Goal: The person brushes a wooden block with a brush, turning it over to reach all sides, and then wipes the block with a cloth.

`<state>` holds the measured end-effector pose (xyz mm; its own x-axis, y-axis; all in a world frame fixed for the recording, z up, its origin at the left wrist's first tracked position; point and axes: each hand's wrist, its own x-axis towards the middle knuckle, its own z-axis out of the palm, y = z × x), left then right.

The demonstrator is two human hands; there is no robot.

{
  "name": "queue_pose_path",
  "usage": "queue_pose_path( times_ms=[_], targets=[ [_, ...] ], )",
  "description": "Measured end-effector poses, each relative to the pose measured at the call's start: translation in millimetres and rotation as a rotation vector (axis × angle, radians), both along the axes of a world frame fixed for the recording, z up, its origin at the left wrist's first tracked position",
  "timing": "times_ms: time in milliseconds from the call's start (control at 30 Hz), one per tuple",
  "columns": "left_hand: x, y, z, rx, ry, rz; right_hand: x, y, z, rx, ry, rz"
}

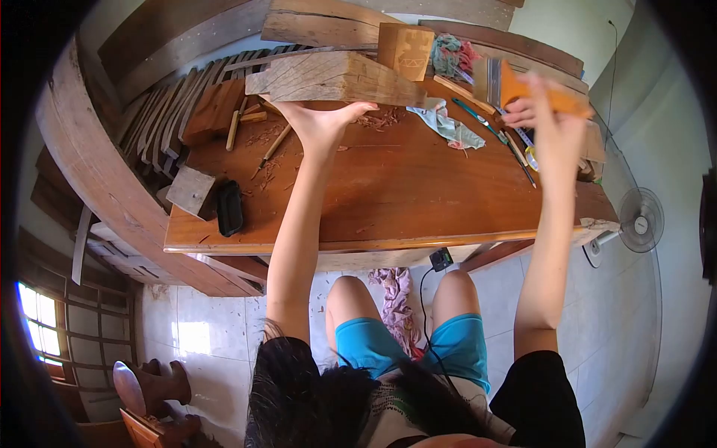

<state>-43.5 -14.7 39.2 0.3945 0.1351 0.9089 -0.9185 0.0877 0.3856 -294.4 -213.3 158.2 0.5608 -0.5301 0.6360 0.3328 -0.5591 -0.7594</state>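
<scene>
The left hand is spread under a thick wooden block, holding it up over the far part of the bench; the thumb points right along its lower edge, and the other fingers are mostly hidden. The right hand is closed around the orange handle of a wide brush, blurred, to the right of the block and apart from it. Wood shavings lie scattered on the bench. A pale cloth and a teal toothbrush lie between the hands. At the near left corner, a black tray sits beside a small wooden block.
</scene>
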Motion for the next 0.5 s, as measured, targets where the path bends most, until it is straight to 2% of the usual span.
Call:
queue_pose_path(
  times_ms=[33,100,167,200,233,333,500],
  targets=[
    [1,-2,-3,0.028,-0.027,0.058,1,-19,-26,-0.011,0.04,-0.02],
    [-19,-7,8,-0.125,0.111,-0.198,-3,-46,-78,-0.054,0.109,-0.015],
    [-25,-10,11,-0.192,0.161,-0.311,-16,-59,-106,-0.369,0.2,-0.1],
    [-22,-10,9,-0.182,0.141,-0.296,-23,-68,-119,-0.409,0.343,-0.174],
    [-18,-10,6,-0.172,0.12,-0.279,-27,-76,-133,-0.359,0.322,-0.162],
    [-1,-5,-4,-0.003,-0.07,-0.012,-33,-84,-162,-0.2,0.262,-0.119],
    [-9,-6,-3,-0.126,0.11,-0.286,-41,-91,-166,-0.404,0.344,-0.154]
  ],
)
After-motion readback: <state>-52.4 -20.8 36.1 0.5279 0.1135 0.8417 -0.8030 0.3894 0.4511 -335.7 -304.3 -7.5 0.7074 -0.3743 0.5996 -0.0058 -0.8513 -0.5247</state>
